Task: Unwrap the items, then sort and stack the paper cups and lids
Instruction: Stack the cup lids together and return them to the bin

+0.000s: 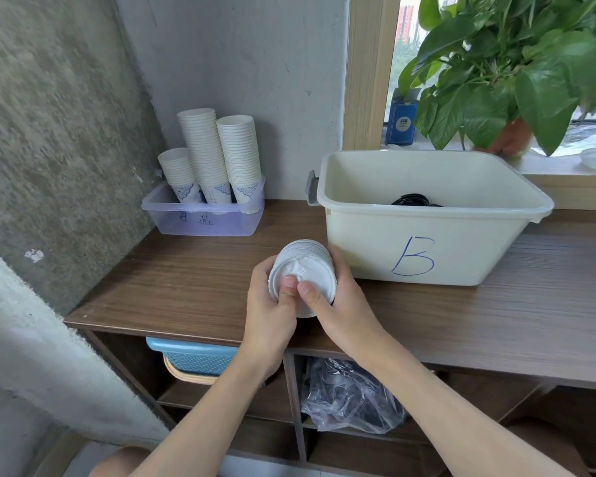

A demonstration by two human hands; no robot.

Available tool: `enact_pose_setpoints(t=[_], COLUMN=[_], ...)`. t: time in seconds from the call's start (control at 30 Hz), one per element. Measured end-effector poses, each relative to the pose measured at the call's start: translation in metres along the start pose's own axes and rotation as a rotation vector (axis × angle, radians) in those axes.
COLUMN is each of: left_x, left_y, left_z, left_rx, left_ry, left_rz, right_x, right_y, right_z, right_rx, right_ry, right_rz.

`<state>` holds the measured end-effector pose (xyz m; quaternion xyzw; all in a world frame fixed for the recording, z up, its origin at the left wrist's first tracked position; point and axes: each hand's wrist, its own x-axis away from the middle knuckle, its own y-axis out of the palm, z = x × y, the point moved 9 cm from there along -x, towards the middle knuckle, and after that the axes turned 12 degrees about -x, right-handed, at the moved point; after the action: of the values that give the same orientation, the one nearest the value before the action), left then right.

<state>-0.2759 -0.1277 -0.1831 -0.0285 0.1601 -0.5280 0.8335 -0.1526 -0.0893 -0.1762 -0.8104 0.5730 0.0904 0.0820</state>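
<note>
A wrapped stack of white lids (305, 261) is held over the wooden counter (186, 280), its flat end facing me. My left hand (267, 311) grips its left side and my right hand (338, 304) grips its right side. Both thumbs press on the crinkled plastic wrap at the near end. Three stacks of white paper cups (217, 156) with blue patterns stand in a clear plastic box (203, 222) at the back left, against the wall.
A cream tub (427, 242) marked "B" stands right of my hands, with black items inside. A potted plant (510, 74) and a blue box (401, 122) sit on the windowsill. Below the counter are a blue basket (193, 356) and a crumpled plastic bag (348, 397).
</note>
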Motion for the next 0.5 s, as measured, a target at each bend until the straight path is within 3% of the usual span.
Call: enact_pose_setpoints(t=[0.2, 0.37, 0.5], left_x=[-0.004, -0.004, -0.004], left_y=[0.006, 0.005, 0.007], left_z=[-0.008, 0.005, -0.001], left_rx=[0.127, 0.128, 0.156], left_ry=[-0.035, 0.060, -0.013], left_rz=[-0.153, -0.148, -0.193], right_x=[0.000, 0.002, 0.000], right_y=[-0.007, -0.008, -0.009], right_z=[0.001, -0.002, -0.006], right_rx=[0.025, -0.012, -0.036], right_ry=[-0.023, -0.039, -0.055], right_rz=[0.053, 0.064, 0.051])
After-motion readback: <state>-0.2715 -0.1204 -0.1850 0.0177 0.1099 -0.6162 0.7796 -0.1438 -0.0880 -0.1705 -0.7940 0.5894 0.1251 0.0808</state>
